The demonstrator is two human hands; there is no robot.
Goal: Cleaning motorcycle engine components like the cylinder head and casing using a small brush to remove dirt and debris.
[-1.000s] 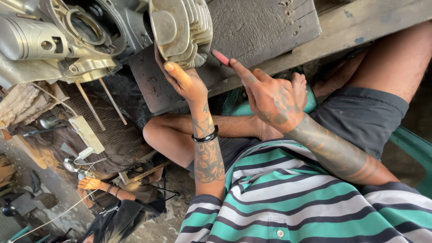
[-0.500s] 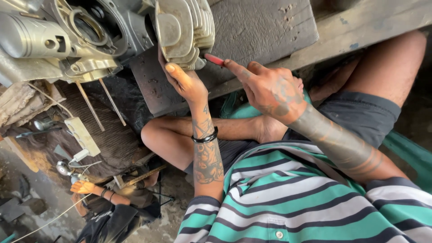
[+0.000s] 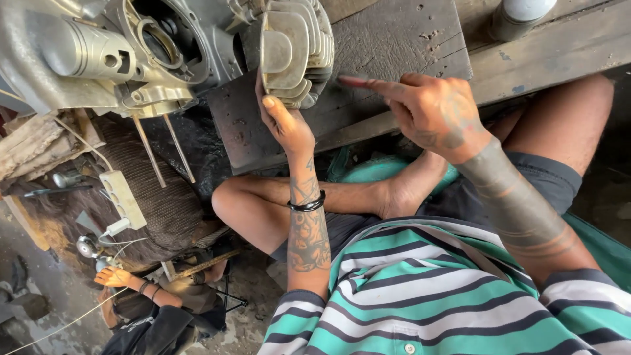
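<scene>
My left hand (image 3: 286, 125) grips the lower edge of a grey finned engine cylinder (image 3: 296, 46) and holds it against the open crankcase (image 3: 164, 46). My right hand (image 3: 434, 112) hovers just right of the cylinder, forefinger stretched toward the fins. A small red piece (image 3: 343, 81) shows at that fingertip, and I cannot make out what it is. A black band circles my left wrist. The piston (image 3: 79, 49) lies bare at the far left of the engine.
Two long studs (image 3: 158, 151) stick out below the crankcase. A dark scratched board (image 3: 407, 46) and a wooden plank (image 3: 565, 52) lie behind my hands. A white power strip (image 3: 121, 197) sits lower left. Another person's hand (image 3: 115, 276) is at the bottom left.
My right hand has slid right and slightly down, away from the cylinder's fins. My left hand has kept its grip on the cylinder.
</scene>
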